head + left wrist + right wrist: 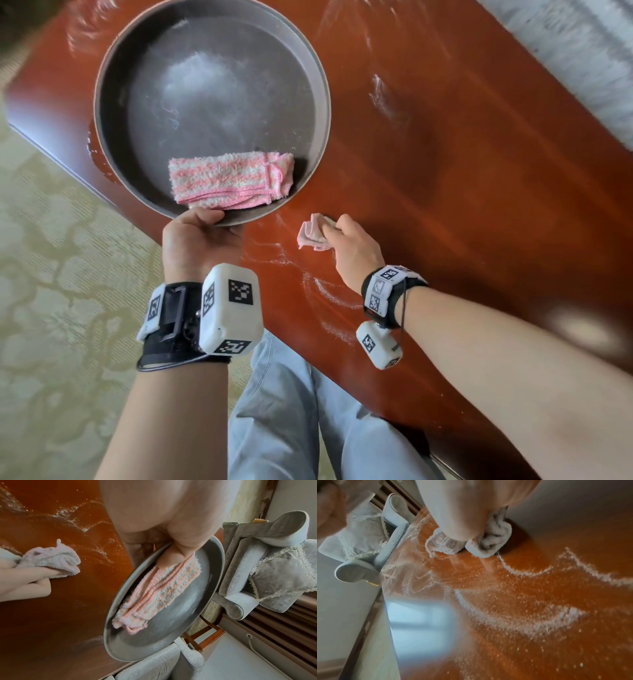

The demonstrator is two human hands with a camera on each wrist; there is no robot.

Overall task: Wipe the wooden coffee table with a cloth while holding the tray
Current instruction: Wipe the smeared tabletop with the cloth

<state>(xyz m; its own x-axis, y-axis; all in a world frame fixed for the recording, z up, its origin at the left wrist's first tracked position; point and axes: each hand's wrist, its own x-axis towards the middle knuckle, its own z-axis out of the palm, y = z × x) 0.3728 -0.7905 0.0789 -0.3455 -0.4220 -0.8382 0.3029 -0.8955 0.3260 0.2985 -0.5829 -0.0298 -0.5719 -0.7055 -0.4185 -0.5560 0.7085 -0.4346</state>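
Gripping the round grey tray [102, 102] at its near rim, the left hand [191, 243] hides its fingers underneath; the right hand [356, 250] bunches a pink cloth [310, 234] on the wooden coffee table [479, 171]. From the left wrist, the thumb [173, 555] pins a striped folded towel [154, 595]. From the right wrist, white powder [513, 615] streaks the tabletop; the fingers are hidden.

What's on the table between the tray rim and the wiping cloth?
Only white powder streaks on bare wood between tray and cloth; head view shows it.
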